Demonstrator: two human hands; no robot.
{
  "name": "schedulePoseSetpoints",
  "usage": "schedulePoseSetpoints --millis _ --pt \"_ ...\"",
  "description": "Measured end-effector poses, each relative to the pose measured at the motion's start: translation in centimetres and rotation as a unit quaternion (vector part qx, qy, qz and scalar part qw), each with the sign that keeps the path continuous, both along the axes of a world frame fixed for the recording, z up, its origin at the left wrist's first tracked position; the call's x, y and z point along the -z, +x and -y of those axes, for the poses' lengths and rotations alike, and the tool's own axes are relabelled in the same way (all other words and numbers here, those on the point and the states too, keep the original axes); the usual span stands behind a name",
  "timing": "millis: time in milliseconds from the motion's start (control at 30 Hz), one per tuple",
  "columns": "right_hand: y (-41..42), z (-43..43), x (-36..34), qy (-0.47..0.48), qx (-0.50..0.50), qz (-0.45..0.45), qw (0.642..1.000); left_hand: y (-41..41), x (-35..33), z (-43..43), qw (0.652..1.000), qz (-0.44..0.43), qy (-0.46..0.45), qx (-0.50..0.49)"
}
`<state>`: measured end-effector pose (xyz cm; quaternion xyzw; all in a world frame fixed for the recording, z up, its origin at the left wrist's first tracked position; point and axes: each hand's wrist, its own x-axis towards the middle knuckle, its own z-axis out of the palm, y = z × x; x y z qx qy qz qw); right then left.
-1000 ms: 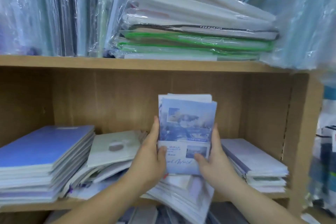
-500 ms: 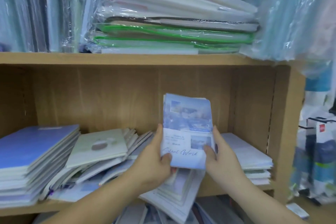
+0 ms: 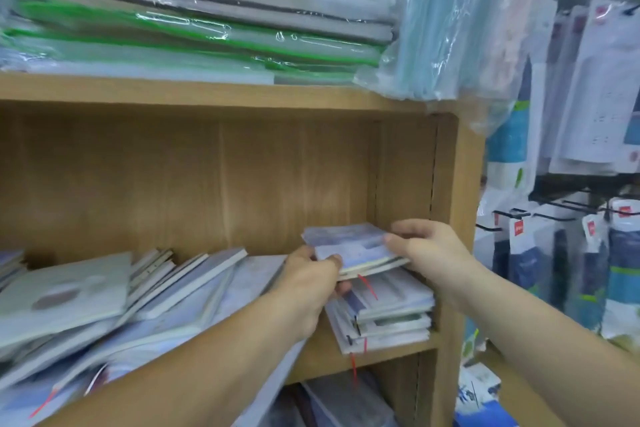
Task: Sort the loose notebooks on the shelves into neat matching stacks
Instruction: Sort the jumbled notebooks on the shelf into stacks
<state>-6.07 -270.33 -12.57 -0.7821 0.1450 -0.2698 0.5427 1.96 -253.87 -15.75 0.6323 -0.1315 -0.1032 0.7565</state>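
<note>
A small bundle of blue-and-white notebooks [image 3: 349, 248] lies almost flat just above the right-hand stack [image 3: 388, 308] on the middle shelf. My left hand [image 3: 308, 281] grips the bundle's near left corner, thumb on top. At the bundle's right edge my right hand [image 3: 426, 250] holds it with fingers curled over the cover. Whether the bundle touches the stack below is hidden by my hands. To the left, a messy heap of loose notebooks [image 3: 149, 298] slumps across the shelf, partly behind my left forearm.
The wooden shelf's right side panel [image 3: 450, 218] stands close behind my right hand. Plastic-wrapped folders [image 3: 207, 21] fill the upper shelf. Packaged goods hang on hooks [image 3: 588, 236] to the right. More notebooks sit on the lower shelf [image 3: 346, 402].
The bundle was upright in front of the shelf's middle; both hands have tipped it flat and carried it right, over the right-hand stack. The view has swung right as well.
</note>
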Motion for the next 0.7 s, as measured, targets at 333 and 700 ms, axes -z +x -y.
schedulePoseSetpoints --millis 333,700 --pt "-2.2 -2.7 4.7 -0.502 0.005 -0.106 0.859 -0.5 1.3 -1.1 0.912 0.219 0.337 0.078" --pt "0.1 -12.9 2.7 -0.464 -0.049 -0.064 0.882 -5.6 -0.1 -18.0 0.916 0.300 0.267 0.018"
